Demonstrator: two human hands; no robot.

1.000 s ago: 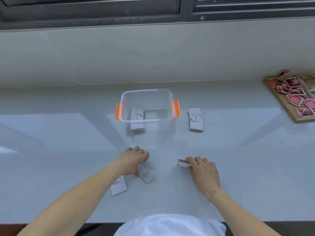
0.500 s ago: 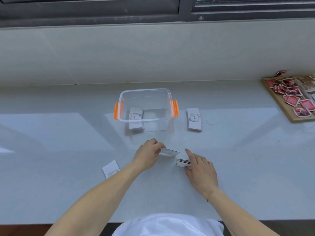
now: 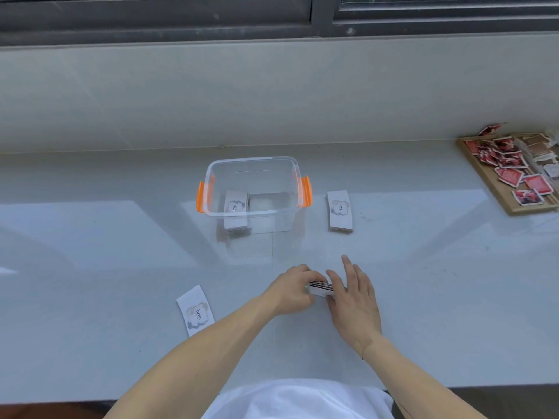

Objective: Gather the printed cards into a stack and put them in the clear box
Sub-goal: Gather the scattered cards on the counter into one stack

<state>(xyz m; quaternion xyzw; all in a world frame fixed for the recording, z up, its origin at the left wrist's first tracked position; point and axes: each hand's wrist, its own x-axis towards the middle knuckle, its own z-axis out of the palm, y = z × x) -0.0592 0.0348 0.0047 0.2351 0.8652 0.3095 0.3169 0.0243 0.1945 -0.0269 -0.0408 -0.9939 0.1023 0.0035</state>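
Note:
A small stack of printed cards [image 3: 320, 288] lies on the white counter between my hands. My left hand [image 3: 292, 293] grips its left end and my right hand [image 3: 354, 294] presses on its right side, fingers spread. A clear box [image 3: 252, 164] with orange latches stands beyond them, and one stack of cards [image 3: 236, 213] sits inside at its left. Another stack [image 3: 340, 210] lies to the right of the box. A single card marked "love" [image 3: 195, 309] lies alone to the left of my left forearm.
A wooden tray [image 3: 511, 207] holding several red packets sits at the far right of the counter. The wall under the window runs along the back. The counter's front edge [image 3: 90, 402] is close to my body.
My left hand lifted a card from the lower left, carried it right and brought it onto the stack under my right hand. One card stayed behind on the left.

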